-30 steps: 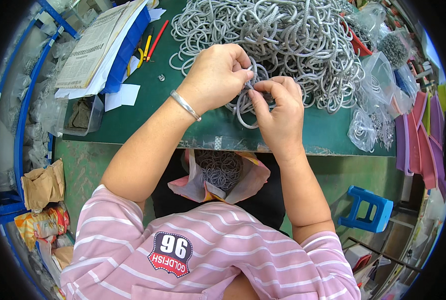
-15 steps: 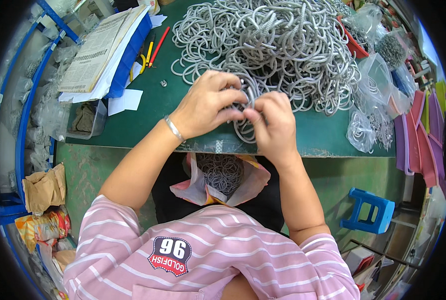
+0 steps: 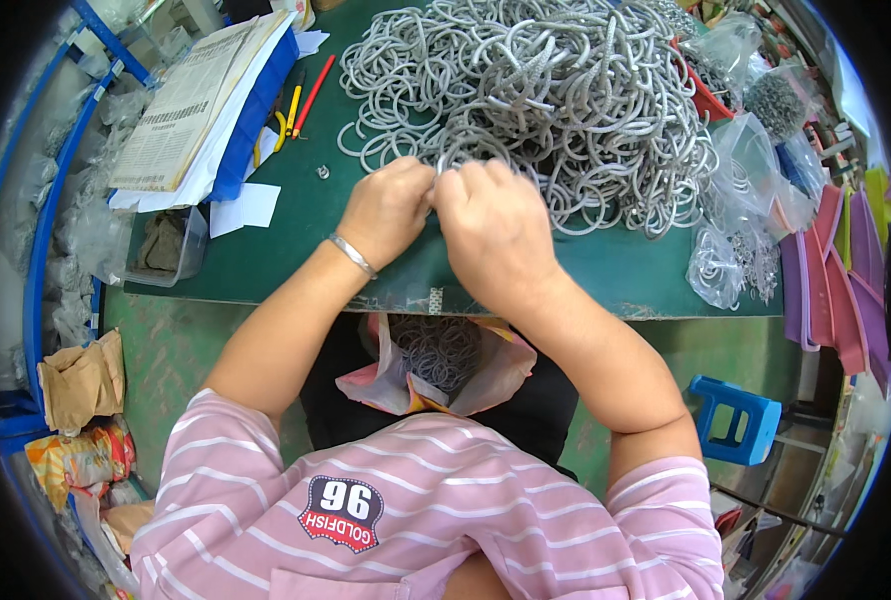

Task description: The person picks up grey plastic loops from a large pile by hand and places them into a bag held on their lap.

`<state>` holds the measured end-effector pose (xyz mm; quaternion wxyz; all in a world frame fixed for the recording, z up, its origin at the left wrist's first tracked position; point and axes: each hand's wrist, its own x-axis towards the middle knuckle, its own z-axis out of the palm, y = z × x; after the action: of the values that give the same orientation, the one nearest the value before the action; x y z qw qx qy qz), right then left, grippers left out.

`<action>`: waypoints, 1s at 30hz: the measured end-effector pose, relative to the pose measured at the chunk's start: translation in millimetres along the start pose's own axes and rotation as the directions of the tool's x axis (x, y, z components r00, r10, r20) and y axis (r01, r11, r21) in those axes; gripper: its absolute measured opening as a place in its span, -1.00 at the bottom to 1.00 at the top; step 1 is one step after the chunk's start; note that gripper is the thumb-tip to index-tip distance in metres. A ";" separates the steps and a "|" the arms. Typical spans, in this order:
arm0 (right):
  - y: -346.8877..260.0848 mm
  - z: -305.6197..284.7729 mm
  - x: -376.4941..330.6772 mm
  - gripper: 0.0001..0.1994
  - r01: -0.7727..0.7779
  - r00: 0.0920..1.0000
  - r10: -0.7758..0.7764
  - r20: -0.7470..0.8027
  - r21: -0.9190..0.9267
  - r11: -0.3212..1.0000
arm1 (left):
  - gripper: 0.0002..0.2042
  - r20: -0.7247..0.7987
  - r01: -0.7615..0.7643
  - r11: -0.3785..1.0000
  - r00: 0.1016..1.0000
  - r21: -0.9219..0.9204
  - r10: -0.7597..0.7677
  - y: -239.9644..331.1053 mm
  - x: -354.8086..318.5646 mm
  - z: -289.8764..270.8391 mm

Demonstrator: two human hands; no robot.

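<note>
On the green worktop [image 3: 276, 250], both hands met knuckle to knuckle at the near edge of a big heap of grey rings [image 3: 546, 110]. The left hand [image 3: 391, 205] and the right hand [image 3: 496, 225] were each clenched around one grey ring [image 3: 463, 150] that arched up between them, just touching the heap. A silver bangle [image 3: 353, 255] sat on the left wrist. Below the worktop edge, an open bag of rings [image 3: 436, 360] rested in the person's lap. To the left lay a stack of papers [image 3: 191, 100], with a red pencil [image 3: 314, 95] beside it. A blue stool [image 3: 736, 420] stood on the floor to the right.
</note>
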<state>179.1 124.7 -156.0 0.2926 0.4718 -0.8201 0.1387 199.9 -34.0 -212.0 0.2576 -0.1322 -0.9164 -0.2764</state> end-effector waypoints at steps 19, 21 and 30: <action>8.1 -3.9 -36.8 -0.79 -0.004 0.999 0.010 -0.040 0.135 0.991 | -0.84 0.146 0.351 0.917 0.934 -0.189 -0.327 6.2 -34.0 -19.5; 13.9 -2.9 -41.8 -0.80 -0.016 0.991 0.048 -0.122 0.251 0.968 | -0.86 0.144 0.410 0.878 0.912 -0.248 -0.385 15.9 -33.0 -20.9; 44.9 -15.7 -24.0 -0.87 -0.578 0.721 0.692 0.029 0.577 0.578 | -0.94 -0.102 0.067 0.988 0.991 -0.138 -0.081 29.9 -16.2 -19.9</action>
<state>155.4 172.4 -156.0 0.1557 0.1912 -0.8244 0.5094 232.9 -22.7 -193.5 0.2865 -0.1000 -0.8849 -0.3534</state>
